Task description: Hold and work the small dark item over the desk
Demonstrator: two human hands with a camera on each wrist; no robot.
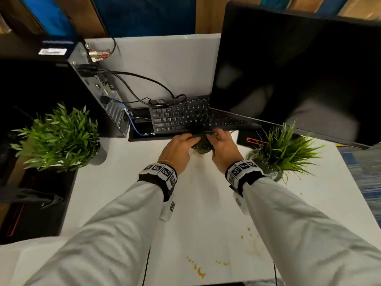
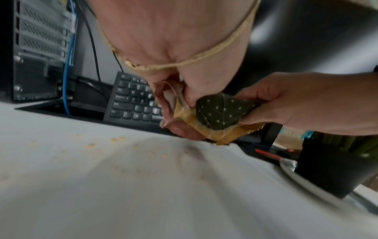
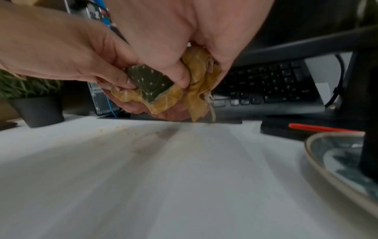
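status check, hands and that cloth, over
Left hand and right hand both grip the dotted green cloth, bunched above the desk. Keyboard just behind.

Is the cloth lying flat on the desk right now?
No, both the left hand and right hand hold the bunched cloth above the desk.

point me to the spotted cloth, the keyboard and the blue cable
spotted cloth [image 2: 218,111]: left wrist view, green dotted panel between both hands.
keyboard [image 1: 181,117]: head view, middle of the letter keys.
blue cable [image 2: 66,90]: left wrist view, vertical run beside the computer case.
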